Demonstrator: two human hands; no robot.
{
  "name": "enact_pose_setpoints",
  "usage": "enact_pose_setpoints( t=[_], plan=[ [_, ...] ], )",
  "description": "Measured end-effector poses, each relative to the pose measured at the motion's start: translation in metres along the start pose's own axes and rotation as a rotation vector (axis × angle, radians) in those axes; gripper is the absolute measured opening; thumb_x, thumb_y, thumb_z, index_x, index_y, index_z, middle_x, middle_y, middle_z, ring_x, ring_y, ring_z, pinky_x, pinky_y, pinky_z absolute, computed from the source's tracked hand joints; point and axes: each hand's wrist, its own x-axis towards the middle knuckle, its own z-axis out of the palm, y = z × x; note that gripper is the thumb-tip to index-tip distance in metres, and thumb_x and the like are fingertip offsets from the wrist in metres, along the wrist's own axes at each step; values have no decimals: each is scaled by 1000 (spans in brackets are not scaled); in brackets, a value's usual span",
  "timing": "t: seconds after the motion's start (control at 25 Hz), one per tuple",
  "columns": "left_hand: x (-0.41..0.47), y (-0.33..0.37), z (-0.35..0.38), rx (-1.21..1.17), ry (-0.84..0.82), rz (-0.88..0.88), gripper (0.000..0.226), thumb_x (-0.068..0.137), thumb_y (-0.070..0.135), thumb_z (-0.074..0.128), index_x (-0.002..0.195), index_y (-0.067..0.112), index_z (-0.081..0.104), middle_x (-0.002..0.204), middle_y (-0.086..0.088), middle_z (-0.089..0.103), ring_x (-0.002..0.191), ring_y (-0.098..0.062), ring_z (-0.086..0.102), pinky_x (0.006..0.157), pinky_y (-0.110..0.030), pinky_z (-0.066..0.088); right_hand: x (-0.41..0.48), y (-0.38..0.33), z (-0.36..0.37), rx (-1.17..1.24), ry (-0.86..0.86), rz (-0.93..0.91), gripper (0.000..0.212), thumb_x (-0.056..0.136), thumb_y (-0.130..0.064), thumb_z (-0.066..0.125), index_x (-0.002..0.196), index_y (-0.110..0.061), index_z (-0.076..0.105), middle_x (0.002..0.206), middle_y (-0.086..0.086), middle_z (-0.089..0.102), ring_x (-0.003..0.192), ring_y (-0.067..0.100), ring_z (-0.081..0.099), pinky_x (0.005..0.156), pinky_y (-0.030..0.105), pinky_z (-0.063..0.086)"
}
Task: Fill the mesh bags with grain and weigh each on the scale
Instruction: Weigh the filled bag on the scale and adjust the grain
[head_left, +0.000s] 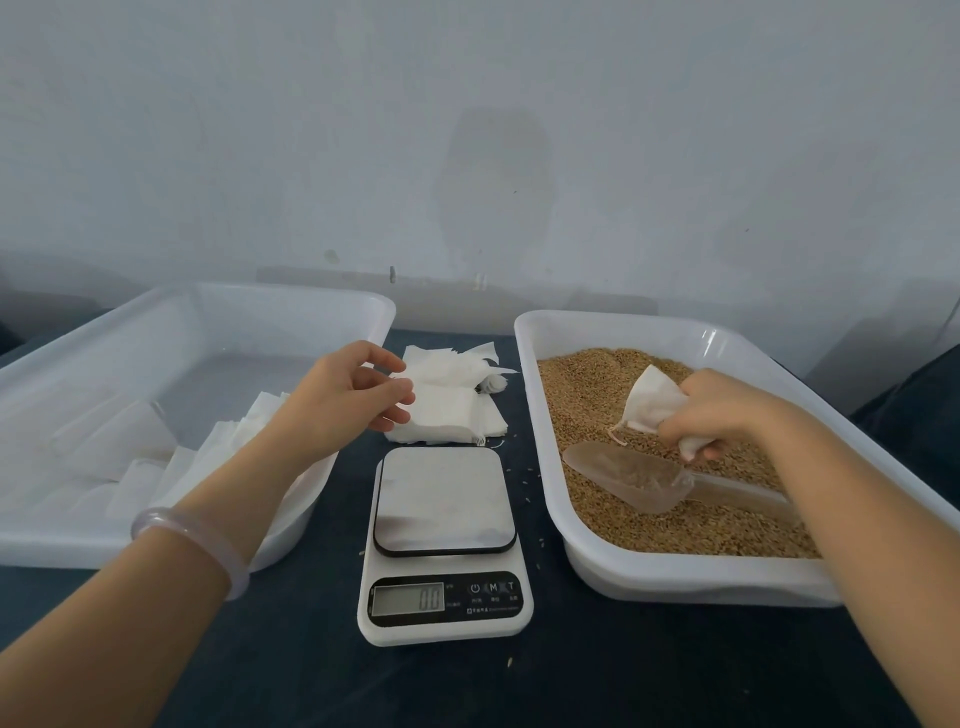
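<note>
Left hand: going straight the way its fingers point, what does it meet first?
Most likely the stack of empty mesh bags. The left hand has its fingertips at the stack's edge, though whether they touch it is unclear.

White digital scale (445, 603) with steel platform, lower centre of frame; display reads 0.0. Flat white mesh bags (449, 415) lie stacked just beyond it, at centre. One crumpled white mesh bag (652, 401), gripped by the right hand (711, 415), sits above the golden-brown grain (584, 400), which fills the white plastic tray (532, 415) at right.
</note>
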Motion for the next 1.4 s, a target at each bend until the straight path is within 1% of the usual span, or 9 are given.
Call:
enact_pose_setpoints(
  t=[0.28, 0.56, 0.68, 0.8, 0.92, 1.12, 1.24, 1.32, 1.4],
  plan=[
    [-1, 0, 0, 1, -2, 2, 10, 90, 12, 61, 100, 12, 59, 85, -6, 72, 66, -12, 69, 66, -22, 58, 2, 10, -4, 154, -20, 15, 24, 71, 4, 66, 93, 4, 56, 56, 14, 63, 42, 20, 56, 44, 23, 46],
    [0, -2, 1, -9, -18, 4, 11, 89, 13, 63, 99, 14, 59, 83, -4, 72, 72, -15, 69, 71, -27, 58, -14, 2, 4, 846, 0, -125, 53, 58, -11, 81, 103, -9, 53, 101, 16, 67, 72, 22, 70, 52, 26, 53],
    [-4, 3, 3, 43, -65, 23, 18, 85, 14, 69, 101, 17, 61, 87, -2, 72, 83, -20, 68, 76, -33, 56, -28, -33, 14, 1055, -108, -256, 70, 45, -14, 84, 107, -6, 53, 106, 15, 67, 87, 25, 71, 59, 28, 56],
    [-15, 14, 10, 24, -209, 102, 30, 77, 26, 77, 104, 28, 63, 92, 5, 71, 87, -13, 66, 79, -36, 57, -42, -77, 37, 1135, -275, -410, 64, 51, -8, 81, 110, -4, 57, 99, 13, 70, 90, 26, 70, 64, 31, 57],
    [-21, 27, 16, -106, -264, 218, 31, 72, 43, 69, 99, 29, 66, 87, 5, 70, 81, -10, 66, 70, -27, 55, -53, -112, 65, 1072, -388, -566, 49, 59, -5, 78, 106, -5, 64, 95, 11, 72, 91, 27, 70, 67, 32, 56],
    [-12, 29, 18, -193, -21, 233, 20, 86, 19, 66, 70, 8, 73, 70, -8, 66, 64, -14, 61, 63, -29, 57, -57, -136, 88, 1012, -431, -632, 45, 62, 1, 75, 105, -11, 67, 98, 11, 70, 95, 26, 67, 84, 41, 56],
    [-8, 20, 16, -153, -16, 181, 23, 86, 15, 66, 67, 6, 73, 69, -8, 67, 63, -14, 63, 66, -31, 59, -55, -131, 86, 776, -282, -676, 37, 70, -6, 77, 105, -14, 68, 100, 12, 70, 94, 23, 65, 89, 42, 51],
    [-7, 15, 14, -115, -41, 149, 29, 87, 11, 65, 59, 12, 72, 64, -2, 66, 61, -11, 64, 62, -27, 58, -54, -125, 82, 552, -144, -692, 27, 76, -20, 77, 96, -6, 68, 93, 18, 70, 84, 25, 64, 80, 41, 51],
    [-7, 10, 11, -100, -69, 96, 37, 87, 8, 64, 52, 18, 71, 61, 3, 66, 62, -12, 66, 63, -25, 58, -48, -122, 82, 341, -71, -713, 37, 86, -29, 67, 88, 7, 62, 81, 23, 63, 71, 28, 59, 71, 37, 46]
  ],
)
